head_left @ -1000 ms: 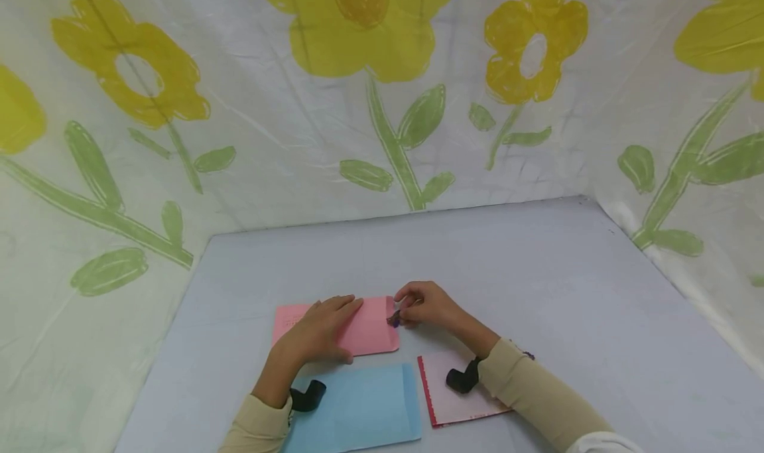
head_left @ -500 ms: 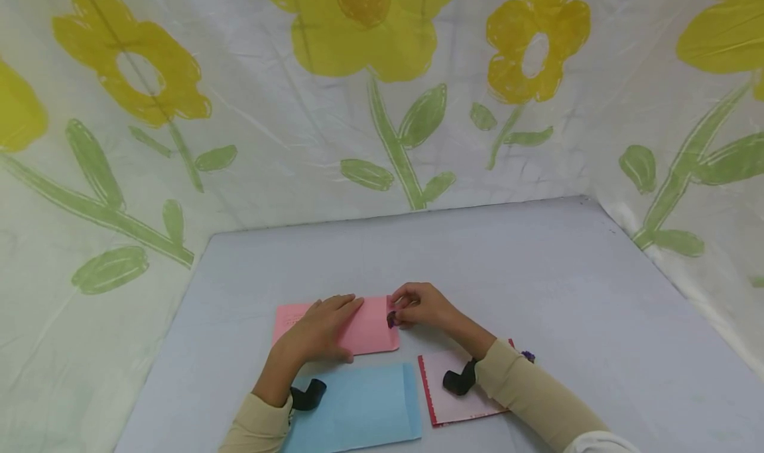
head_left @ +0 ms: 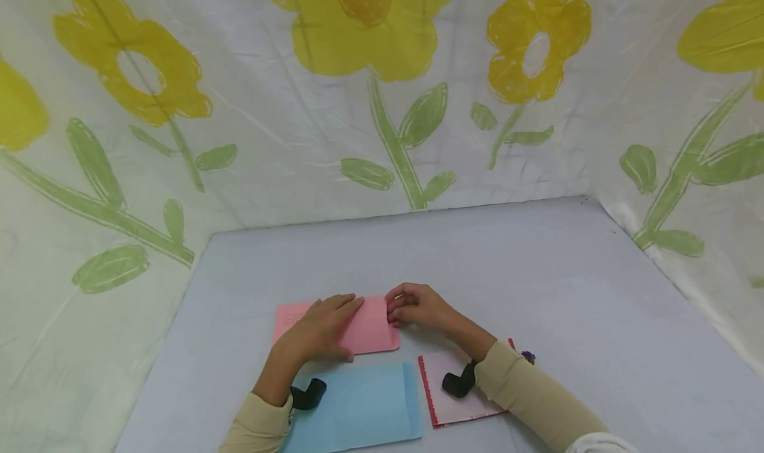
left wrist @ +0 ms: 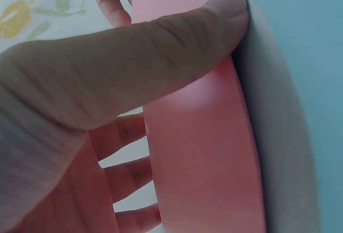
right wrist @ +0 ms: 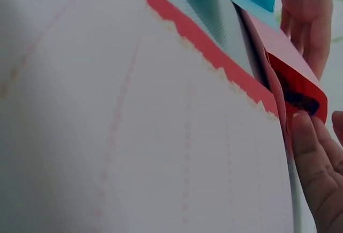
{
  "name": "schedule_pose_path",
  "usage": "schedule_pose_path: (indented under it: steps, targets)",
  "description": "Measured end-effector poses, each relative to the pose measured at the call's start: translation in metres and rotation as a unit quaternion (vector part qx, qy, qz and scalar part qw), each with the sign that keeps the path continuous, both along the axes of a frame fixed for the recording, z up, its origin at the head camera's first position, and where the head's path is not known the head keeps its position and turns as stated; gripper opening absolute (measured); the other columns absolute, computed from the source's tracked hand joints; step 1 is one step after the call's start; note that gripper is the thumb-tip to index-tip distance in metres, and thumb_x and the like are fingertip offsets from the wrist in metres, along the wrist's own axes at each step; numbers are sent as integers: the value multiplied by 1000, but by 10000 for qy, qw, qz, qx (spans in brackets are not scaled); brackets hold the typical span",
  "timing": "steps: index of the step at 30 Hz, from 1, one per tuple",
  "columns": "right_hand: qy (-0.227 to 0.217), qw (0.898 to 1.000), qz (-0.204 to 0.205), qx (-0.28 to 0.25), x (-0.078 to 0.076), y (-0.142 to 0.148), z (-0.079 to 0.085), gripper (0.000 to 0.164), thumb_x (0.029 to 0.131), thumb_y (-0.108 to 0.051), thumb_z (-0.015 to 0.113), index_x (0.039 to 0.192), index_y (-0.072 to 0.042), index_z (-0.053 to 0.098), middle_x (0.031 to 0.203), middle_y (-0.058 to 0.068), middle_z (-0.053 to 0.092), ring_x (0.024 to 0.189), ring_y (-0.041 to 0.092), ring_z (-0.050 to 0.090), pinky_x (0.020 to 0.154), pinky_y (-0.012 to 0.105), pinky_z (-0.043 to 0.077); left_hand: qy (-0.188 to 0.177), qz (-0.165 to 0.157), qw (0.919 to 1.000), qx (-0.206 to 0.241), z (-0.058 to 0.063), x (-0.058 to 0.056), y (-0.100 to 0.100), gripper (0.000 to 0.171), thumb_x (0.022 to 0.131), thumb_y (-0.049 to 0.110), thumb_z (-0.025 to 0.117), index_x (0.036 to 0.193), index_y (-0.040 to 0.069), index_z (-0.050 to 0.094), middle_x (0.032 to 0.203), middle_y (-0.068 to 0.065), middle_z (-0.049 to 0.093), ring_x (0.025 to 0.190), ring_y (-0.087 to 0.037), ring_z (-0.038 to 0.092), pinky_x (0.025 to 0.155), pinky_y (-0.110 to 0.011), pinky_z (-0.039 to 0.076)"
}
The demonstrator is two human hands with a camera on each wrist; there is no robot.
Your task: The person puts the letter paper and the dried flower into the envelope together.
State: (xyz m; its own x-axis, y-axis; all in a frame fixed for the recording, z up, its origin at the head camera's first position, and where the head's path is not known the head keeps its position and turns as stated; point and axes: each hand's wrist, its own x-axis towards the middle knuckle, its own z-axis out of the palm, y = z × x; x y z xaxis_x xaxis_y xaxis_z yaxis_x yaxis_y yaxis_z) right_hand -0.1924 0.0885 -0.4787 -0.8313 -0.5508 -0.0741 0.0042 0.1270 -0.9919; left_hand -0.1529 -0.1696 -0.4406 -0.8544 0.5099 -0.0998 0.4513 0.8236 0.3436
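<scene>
Lying flat near the front middle of the pale grey tabletop: a small pink paper envelope, its long side running left to right. Resting palm-down on the left and middle part of that pink envelope, the left hand, fingers straight and spread, thumb stretched along the near edge, pressing rather than gripping; in the left wrist view, showing the thumb laid across the pink paper with the other fingers flat beneath. Curling at the right end of the envelope, the right hand, fingertips bent down and pinching at the envelope's right edge, right where the opening sits; hard telling whether anything small is being held inside that pinch. In the right wrist view, showing fingertips touching the pink flap beside a red strip with a dark mark, too close and blurred for more. Lying just in front of the pink envelope, and apart from it, a light blue paper envelope under the left forearm. Lying to its right, a whitish card with a red scalloped edge, partly covered by the right sleeve. Hanging behind and at both sides, a white cloth printed with yellow flowers and green stems.
</scene>
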Motion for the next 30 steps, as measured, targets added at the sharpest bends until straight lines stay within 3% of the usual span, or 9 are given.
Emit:
schedule_pose_path:
  steps: [7, 12, 18, 23, 30]
  targets:
    - [-107, 9999, 68, -40, 8, 1, 5, 38, 97, -4, 57, 133, 4, 50, 117, 17, 68, 101, 28, 69, 91, 37, 55, 0, 10, 10000, -57, 0, 0, 2, 97, 70, 30, 93, 152, 12, 44, 153, -10, 44, 142, -32, 36, 115, -57, 26]
    - [510, 9972, 64, 536, 15, 14, 13, 30, 97, -9, 63, 126, -2, 58, 118, 12, 67, 105, 24, 66, 90, 36, 55, -50, -25, 10000, -26, 2, -1, 2, 96, 72, 29, 93, 152, 12, 44, 153, -10, 43, 142, -32, 35, 116, -57, 25]
    - [1336, 9842, 309, 1119, 30, 51, 23, 25, 97, -10, 66, 120, 0, 63, 114, 12, 68, 106, 21, 64, 92, 34, 53, 42, -104, 9999, -5, 1, -1, 0, 96, 71, 27, 93, 152, 10, 44, 154, -12, 42, 143, -36, 34, 114, -64, 20]
    - [1643, 9713, -170, 1709, 48, 81, 30, 19, 95, -9, 67, 113, -4, 66, 112, 8, 68, 106, 23, 64, 93, 39, 54, 40, -136, 9999, 3, 0, -1, 0, 96, 72, 27, 92, 153, 9, 42, 155, -13, 40, 145, -38, 31, 114, -65, 20]
    - [2026, 9397, -789, 2639, 71, 112, 34, 19, 94, -9, 68, 113, -8, 68, 112, 3, 69, 107, 26, 64, 93, 47, 53, -37, -242, 9997, 65, 2, 1, 0, 98, 74, 24, 91, 154, 7, 38, 158, -15, 36, 147, -42, 24, 114, -65, 19]
